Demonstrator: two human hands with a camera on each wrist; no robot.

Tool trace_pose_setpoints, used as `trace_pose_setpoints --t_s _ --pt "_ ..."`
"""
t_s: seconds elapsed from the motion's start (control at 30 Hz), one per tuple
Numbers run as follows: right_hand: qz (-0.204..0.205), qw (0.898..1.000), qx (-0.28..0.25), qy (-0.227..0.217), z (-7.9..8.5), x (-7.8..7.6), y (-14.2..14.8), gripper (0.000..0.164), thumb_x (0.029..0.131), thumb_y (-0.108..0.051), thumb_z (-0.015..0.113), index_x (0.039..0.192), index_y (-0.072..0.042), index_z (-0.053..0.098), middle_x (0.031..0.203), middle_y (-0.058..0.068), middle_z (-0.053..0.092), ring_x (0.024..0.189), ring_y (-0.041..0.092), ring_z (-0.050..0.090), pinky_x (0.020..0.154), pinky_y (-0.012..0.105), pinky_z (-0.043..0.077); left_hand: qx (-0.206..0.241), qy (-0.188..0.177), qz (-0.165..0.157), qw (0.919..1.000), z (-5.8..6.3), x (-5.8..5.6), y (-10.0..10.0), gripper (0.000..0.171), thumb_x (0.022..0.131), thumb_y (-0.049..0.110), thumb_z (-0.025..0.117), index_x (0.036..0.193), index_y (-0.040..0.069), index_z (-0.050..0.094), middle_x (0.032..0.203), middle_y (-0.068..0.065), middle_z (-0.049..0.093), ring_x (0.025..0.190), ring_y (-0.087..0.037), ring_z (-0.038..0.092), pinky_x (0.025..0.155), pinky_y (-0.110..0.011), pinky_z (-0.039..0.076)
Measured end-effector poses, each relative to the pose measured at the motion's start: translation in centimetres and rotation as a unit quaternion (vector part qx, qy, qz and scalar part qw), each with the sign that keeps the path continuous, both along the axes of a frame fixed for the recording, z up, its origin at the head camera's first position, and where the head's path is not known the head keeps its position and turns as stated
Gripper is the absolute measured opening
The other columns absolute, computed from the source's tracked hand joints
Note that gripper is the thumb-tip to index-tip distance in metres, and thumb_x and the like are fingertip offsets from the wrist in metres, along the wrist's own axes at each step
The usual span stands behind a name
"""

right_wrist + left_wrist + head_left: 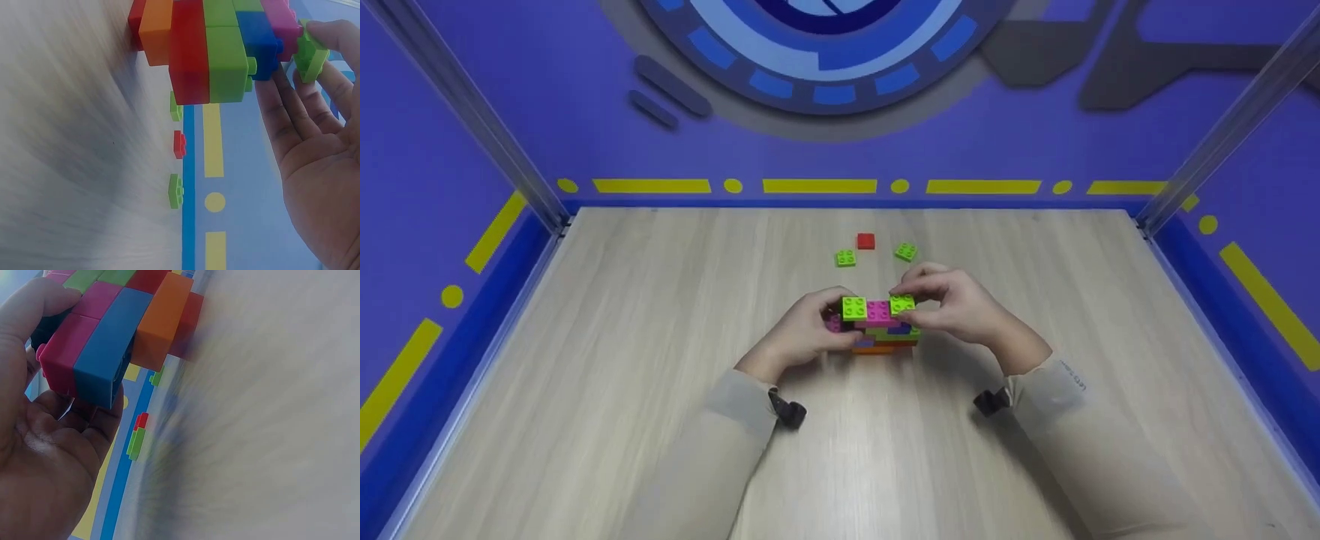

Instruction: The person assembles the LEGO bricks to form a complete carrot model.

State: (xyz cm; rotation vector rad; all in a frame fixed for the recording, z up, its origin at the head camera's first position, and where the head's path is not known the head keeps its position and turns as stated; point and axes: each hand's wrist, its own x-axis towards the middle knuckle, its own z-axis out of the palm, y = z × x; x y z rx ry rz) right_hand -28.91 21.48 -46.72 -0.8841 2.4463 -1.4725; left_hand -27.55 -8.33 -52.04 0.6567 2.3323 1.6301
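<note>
A stepped stack of toy building bricks (877,313) in pink, blue, green, red and orange stands upright at the middle of the table. My left hand (808,322) grips its left side, thumb in front and fingers behind, partly hidden. In the left wrist view, a long blue brick (112,343) lies close over the palm. My right hand (956,306) pinches a small light green brick (311,56) between thumb and fingers, right at the pink brick (281,28) on top. Another light green brick (854,307) sits at the top left of the stack.
Beyond the stack lie a red brick (866,241) and two loose light green bricks, one to the left (846,258) and one to the right (905,251). The wooden table (607,337) is bounded by blue patterned walls (547,135) at the back and sides.
</note>
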Motion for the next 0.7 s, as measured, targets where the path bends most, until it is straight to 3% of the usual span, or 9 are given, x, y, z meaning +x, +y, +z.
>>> trace_pose_setpoints --t_s 0.23,0.5,0.7 --pt "0.003 1.000 0.013 0.001 0.02 0.02 -0.10 0.033 0.093 -0.006 0.088 0.126 -0.006 0.086 0.125 0.009 0.074 0.121 0.023 0.066 0.105 0.025 0.060 -0.007 0.003 0.008 0.9999 0.01 0.31 -0.14 0.038 0.094 0.017 0.091 0.130 0.021 0.077 0.124 -0.001 0.077 0.112 -0.020 0.067 0.108 -0.042 0.055" --pt "-0.003 1.000 0.024 0.005 0.17 -0.04 0.06 0.032 0.093 -0.006 0.088 0.124 -0.013 0.087 0.124 0.006 0.076 0.121 0.021 0.067 0.110 0.040 0.062 -0.011 0.002 0.010 0.9999 0.12 0.00 0.05 0.038 0.093 0.019 0.092 0.128 0.022 0.077 0.123 0.000 0.077 0.111 -0.020 0.066 0.106 -0.041 0.054" --pt "0.009 1.000 0.007 -0.004 0.39 0.07 -0.09 0.032 0.092 -0.003 0.088 0.124 -0.009 0.087 0.122 0.010 0.075 0.118 0.022 0.067 0.106 0.031 0.061 -0.013 0.011 0.009 0.9998 0.31 0.08 0.09 0.035 0.094 0.020 0.092 0.126 0.021 0.077 0.117 0.001 0.075 0.105 -0.019 0.064 0.098 -0.037 0.054"
